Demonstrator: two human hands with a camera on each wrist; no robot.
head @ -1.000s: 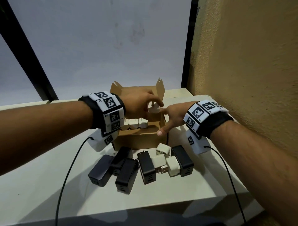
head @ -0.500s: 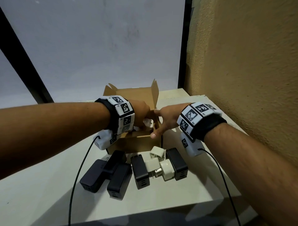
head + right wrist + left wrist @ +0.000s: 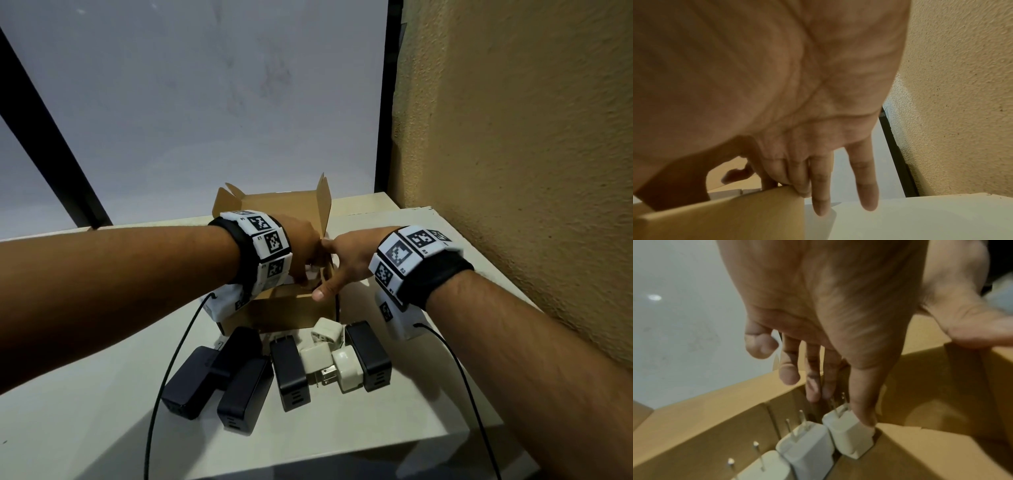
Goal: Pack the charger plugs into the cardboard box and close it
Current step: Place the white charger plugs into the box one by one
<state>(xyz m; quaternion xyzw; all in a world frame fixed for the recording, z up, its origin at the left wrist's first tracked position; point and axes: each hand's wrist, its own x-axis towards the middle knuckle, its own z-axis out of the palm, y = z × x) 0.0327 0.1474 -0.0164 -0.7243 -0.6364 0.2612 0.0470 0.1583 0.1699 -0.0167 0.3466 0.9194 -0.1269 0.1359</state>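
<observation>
Left wrist view shows the left hand point(image 3: 838, 308) reaching into the open brown cardboard box point(image 3: 937, 404), fingers extended downward, one fingertip pressing a small white charger plug point(image 3: 849, 434) at the end of a row of white plugs standing prongs-up — nothing is gripped. The right hand point(image 3: 349, 257) grips the box's right wall, thumb outside, fingers over the rim. On the pale table point(image 3: 85, 394) just before the box lie black rectangular chargers point(image 3: 291, 373) and white cube plugs point(image 3: 346, 370), touching.
</observation>
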